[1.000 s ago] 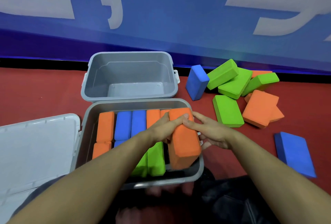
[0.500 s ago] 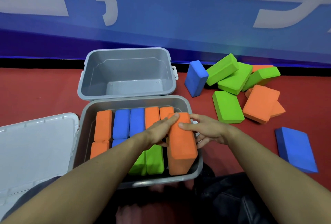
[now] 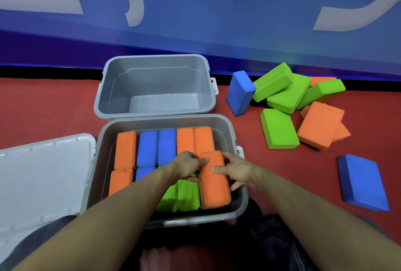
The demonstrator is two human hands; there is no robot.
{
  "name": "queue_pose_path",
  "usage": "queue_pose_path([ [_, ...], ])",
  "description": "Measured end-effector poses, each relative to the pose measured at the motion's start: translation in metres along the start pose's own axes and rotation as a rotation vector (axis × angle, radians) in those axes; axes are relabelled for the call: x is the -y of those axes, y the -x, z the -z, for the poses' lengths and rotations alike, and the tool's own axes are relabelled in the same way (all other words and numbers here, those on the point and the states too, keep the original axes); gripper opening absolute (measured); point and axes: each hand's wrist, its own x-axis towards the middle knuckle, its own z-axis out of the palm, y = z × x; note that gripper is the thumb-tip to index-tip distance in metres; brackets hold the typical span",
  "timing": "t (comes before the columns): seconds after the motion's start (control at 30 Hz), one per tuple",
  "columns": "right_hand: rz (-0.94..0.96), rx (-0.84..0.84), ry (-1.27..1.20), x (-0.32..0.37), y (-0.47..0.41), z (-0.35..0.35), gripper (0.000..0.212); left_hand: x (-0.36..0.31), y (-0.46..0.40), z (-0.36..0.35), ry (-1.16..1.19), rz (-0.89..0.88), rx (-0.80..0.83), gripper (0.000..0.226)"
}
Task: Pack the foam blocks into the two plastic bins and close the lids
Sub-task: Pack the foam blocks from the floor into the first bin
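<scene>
Both hands are on the same orange foam block (image 3: 213,180), which stands on edge in the last gap at the right end of the near grey plastic bin (image 3: 242,205); the left hand (image 3: 187,167) curls its fingers over the block's far left corner, and the right hand (image 3: 235,169) lays its thumb on top with its fingers down the outer side, so each is gripping it. I'd say they hold it from either side to keep it square while it is pressed down, since it sits a touch higher than the green foam blocks (image 3: 187,194) beside it; the row looks a tight fit. The far grey plastic bin (image 3: 152,113) has nothing in it; a white plastic lid (image 3: 43,173) lies flat to the left, handy for closing. A loose heap of green and orange foam blocks (image 3: 303,108) waits on the red floor to the right, with a flat blue foam block (image 3: 362,181) apart from it; much packing remains.
</scene>
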Motion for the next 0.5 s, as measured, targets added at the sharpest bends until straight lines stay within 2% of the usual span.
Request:
queue_pose_path([
  [0.13,-0.029,-0.012,-0.038,-0.014,-0.023,-0.014,0.055,0.013,-0.014,-0.002,-0.105,0.001,-0.054,0.026],
  [0.27,-0.065,-0.012,-0.092,-0.02,-0.034,-0.015,0.062,0.021,-0.024,0.003,-0.244,0.03,-0.132,0.036],
  [0.37,-0.096,0.005,-0.072,-0.023,-0.044,-0.017,0.085,0.03,-0.035,0.001,-0.217,0.074,-0.186,0.04],
  [0.5,-0.107,0.029,-0.037,-0.032,-0.063,-0.021,0.083,0.048,-0.045,-0.001,-0.17,0.131,-0.243,0.045],
])
